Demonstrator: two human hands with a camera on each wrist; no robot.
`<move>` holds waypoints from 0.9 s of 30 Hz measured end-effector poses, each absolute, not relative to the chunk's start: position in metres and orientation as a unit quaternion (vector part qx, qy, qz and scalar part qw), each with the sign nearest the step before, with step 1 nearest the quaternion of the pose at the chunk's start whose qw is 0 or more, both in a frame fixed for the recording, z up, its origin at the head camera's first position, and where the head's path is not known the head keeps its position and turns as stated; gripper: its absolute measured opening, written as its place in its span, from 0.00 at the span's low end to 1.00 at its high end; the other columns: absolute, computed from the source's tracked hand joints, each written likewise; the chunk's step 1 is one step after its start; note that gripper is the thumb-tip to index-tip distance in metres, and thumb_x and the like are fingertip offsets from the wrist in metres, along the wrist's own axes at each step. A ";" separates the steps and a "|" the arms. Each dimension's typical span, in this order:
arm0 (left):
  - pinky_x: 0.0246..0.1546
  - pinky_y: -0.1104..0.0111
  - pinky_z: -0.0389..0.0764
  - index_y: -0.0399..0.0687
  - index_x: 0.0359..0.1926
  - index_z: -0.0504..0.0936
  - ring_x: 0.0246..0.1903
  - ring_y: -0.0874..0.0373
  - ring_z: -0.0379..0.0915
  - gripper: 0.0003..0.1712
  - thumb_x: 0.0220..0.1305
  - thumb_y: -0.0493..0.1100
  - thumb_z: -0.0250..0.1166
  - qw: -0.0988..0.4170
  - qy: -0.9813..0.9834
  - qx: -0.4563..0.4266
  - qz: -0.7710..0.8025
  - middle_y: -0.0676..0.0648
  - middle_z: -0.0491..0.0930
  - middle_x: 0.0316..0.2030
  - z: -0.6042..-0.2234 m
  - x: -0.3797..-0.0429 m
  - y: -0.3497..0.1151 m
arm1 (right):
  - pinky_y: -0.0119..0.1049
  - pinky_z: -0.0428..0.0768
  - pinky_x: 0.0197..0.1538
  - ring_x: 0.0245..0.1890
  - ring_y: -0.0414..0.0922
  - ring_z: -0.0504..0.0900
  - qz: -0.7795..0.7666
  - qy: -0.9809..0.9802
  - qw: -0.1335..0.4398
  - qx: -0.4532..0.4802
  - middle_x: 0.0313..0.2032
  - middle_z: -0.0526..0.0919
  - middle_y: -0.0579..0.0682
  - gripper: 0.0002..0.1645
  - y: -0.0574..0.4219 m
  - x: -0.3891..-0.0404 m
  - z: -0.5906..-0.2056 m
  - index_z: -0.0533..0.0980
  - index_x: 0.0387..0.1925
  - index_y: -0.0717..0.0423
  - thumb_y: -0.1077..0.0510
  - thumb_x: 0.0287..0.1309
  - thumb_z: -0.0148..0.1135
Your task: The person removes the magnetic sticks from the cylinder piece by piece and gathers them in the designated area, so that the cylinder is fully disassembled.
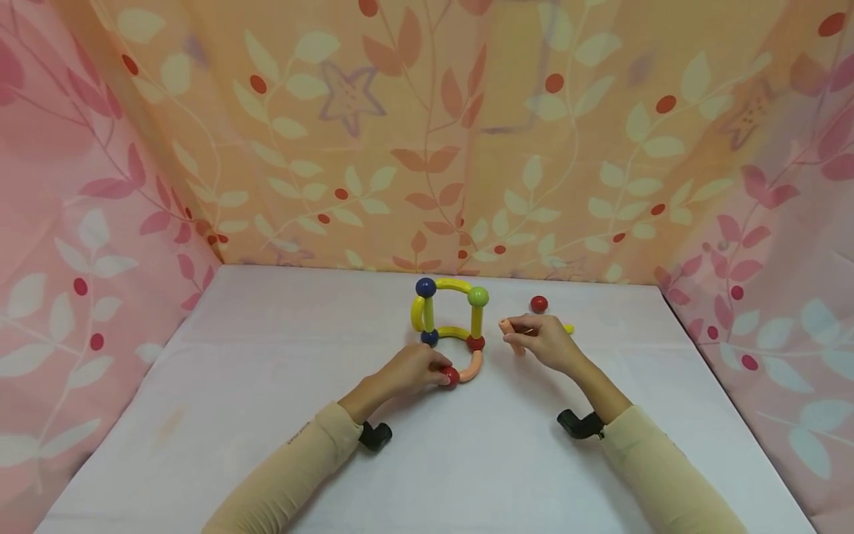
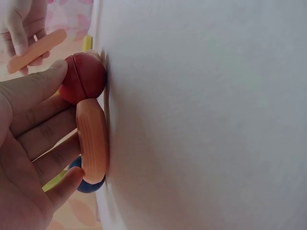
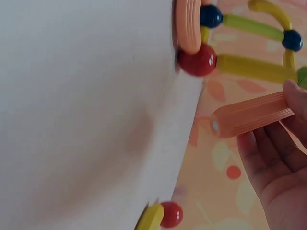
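My left hand (image 1: 415,368) pinches a red ball (image 2: 86,78) low on the table, thumb against its side. A curved peach rod (image 1: 474,367) runs from that ball to another red ball (image 1: 476,343) at the foot of the upright frame. In the left wrist view, a second curved peach rod (image 2: 92,139) extends from the held ball along my fingers. A straight peach rod (image 3: 252,114) is held between thumb and fingers of my right hand (image 1: 543,341), raised and tilted right of the frame. The frame has yellow and green rods, blue balls (image 1: 425,288) and a light green ball (image 1: 478,297).
Behind my right hand lie a loose red ball (image 1: 539,303) and a yellow rod (image 1: 568,328), partly hidden by the hand. A white cloth covers the table (image 1: 267,356). Patterned fabric (image 1: 373,170) stands at the back and both sides.
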State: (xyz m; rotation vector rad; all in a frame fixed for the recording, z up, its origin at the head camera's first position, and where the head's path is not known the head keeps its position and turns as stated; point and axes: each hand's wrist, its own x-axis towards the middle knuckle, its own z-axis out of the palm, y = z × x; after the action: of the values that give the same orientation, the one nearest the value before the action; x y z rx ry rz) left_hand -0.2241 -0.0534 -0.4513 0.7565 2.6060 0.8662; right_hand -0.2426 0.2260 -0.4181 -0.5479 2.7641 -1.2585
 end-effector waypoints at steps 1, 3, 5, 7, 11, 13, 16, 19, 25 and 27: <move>0.39 0.74 0.78 0.45 0.50 0.86 0.37 0.64 0.76 0.18 0.61 0.47 0.69 0.147 0.905 0.261 0.302 0.50 0.87 0.42 -0.452 -0.224 -0.053 | 0.25 0.80 0.36 0.35 0.45 0.80 -0.395 0.901 0.021 -0.177 0.43 0.86 0.58 0.23 0.229 -0.245 -0.418 0.80 0.53 0.64 0.56 0.57 0.69; 0.40 0.74 0.78 0.45 0.50 0.86 0.37 0.63 0.76 0.18 0.61 0.46 0.69 0.148 0.905 0.259 0.304 0.50 0.87 0.42 -0.452 -0.224 -0.053 | 0.26 0.80 0.34 0.34 0.45 0.79 -0.369 0.912 0.009 -0.177 0.42 0.86 0.58 0.23 0.234 -0.248 -0.419 0.80 0.52 0.64 0.57 0.57 0.69; 0.40 0.73 0.78 0.45 0.50 0.86 0.37 0.63 0.76 0.18 0.61 0.47 0.69 0.148 0.906 0.257 0.303 0.50 0.87 0.42 -0.452 -0.224 -0.053 | 0.27 0.79 0.33 0.34 0.45 0.79 -0.339 0.923 -0.002 -0.181 0.41 0.86 0.57 0.22 0.240 -0.252 -0.421 0.80 0.51 0.64 0.58 0.57 0.69; 0.41 0.74 0.78 0.45 0.50 0.86 0.37 0.64 0.76 0.18 0.61 0.47 0.69 0.148 0.907 0.257 0.299 0.50 0.87 0.42 -0.452 -0.224 -0.054 | 0.30 0.80 0.34 0.34 0.45 0.79 -0.306 0.933 -0.013 -0.189 0.40 0.86 0.57 0.21 0.245 -0.255 -0.422 0.81 0.50 0.65 0.58 0.56 0.69; 0.40 0.75 0.78 0.46 0.50 0.86 0.37 0.64 0.75 0.18 0.61 0.47 0.69 0.148 0.907 0.260 0.296 0.51 0.87 0.42 -0.452 -0.225 -0.054 | 0.39 0.81 0.39 0.33 0.45 0.79 -0.246 0.947 -0.036 -0.203 0.36 0.86 0.55 0.18 0.258 -0.260 -0.427 0.82 0.47 0.65 0.59 0.56 0.69; 0.39 0.75 0.77 0.46 0.50 0.86 0.36 0.64 0.75 0.18 0.61 0.47 0.69 0.147 0.906 0.263 0.297 0.51 0.87 0.42 -0.452 -0.225 -0.054 | 0.40 0.78 0.38 0.31 0.45 0.76 -0.226 0.952 -0.038 -0.205 0.32 0.85 0.53 0.17 0.264 -0.262 -0.429 0.83 0.46 0.65 0.60 0.56 0.69; 0.39 0.75 0.77 0.46 0.50 0.86 0.36 0.64 0.75 0.18 0.61 0.48 0.69 0.147 0.905 0.265 0.298 0.51 0.87 0.41 -0.452 -0.225 -0.053 | 0.39 0.72 0.36 0.28 0.44 0.72 -0.199 0.958 -0.034 -0.203 0.27 0.80 0.51 0.16 0.273 -0.264 -0.431 0.83 0.46 0.65 0.59 0.57 0.68; 0.39 0.74 0.77 0.46 0.50 0.86 0.36 0.64 0.75 0.18 0.61 0.48 0.69 0.149 0.905 0.263 0.299 0.51 0.87 0.41 -0.452 -0.225 -0.054 | 0.42 0.73 0.36 0.28 0.46 0.72 -0.172 0.964 -0.026 -0.201 0.27 0.79 0.52 0.17 0.280 -0.266 -0.433 0.83 0.45 0.65 0.58 0.59 0.67; 0.40 0.74 0.78 0.45 0.51 0.85 0.36 0.64 0.75 0.18 0.61 0.47 0.69 0.153 0.905 0.253 0.305 0.50 0.87 0.41 -0.452 -0.225 -0.053 | 0.45 0.74 0.36 0.26 0.48 0.74 -0.125 0.971 -0.014 -0.205 0.25 0.79 0.53 0.14 0.285 -0.269 -0.436 0.84 0.39 0.65 0.56 0.61 0.65; 0.40 0.74 0.78 0.46 0.50 0.86 0.36 0.64 0.75 0.18 0.61 0.47 0.69 0.153 0.905 0.253 0.305 0.51 0.87 0.41 -0.453 -0.225 -0.053 | 0.43 0.73 0.34 0.25 0.47 0.72 -0.114 0.972 -0.003 -0.205 0.24 0.78 0.52 0.14 0.286 -0.269 -0.437 0.84 0.38 0.64 0.55 0.61 0.64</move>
State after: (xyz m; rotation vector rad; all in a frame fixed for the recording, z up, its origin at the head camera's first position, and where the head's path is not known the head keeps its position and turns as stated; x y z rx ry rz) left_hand -0.2252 -0.0534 -0.4531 0.7261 2.5957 0.8741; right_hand -0.2695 0.2857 -0.4369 -0.6445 3.0608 -0.3593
